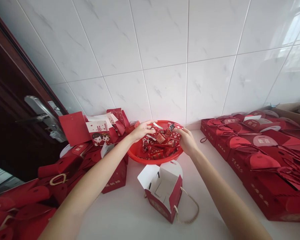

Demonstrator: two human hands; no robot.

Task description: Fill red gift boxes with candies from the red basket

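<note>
1. Because the open box (162, 206) stands nearest with its flaps spread and its rope handle (198, 210) looped out over the white table (115, 220), a passing forearm could snag the loop and tip it.
2. Beyond it, over the red basket (155, 162) of loose packets (156, 155), the left hand (143, 130) pinches a red packet (158, 134), fingers nearly together; the right hand (187, 140) seems to nip a dotted packet (176, 134) by its edge. Slick wrappers and so shallow a hold could let either slip.
3. The heaped boxes (65, 166) left of the basket lean loosely; an elbow's nudge might slide one down.
4. As for writing, the open box's front print is too small to read. The dotted packet bears a bold black character, perhaps 枣.
5. Flaps among the boxes (255, 196) on the right appear to read 歡喜; their gold side lettering stays unclear.
6. Farther back at left, a carton (97, 128) shows two cartoon figures and tiny, illegible lettering.
</note>
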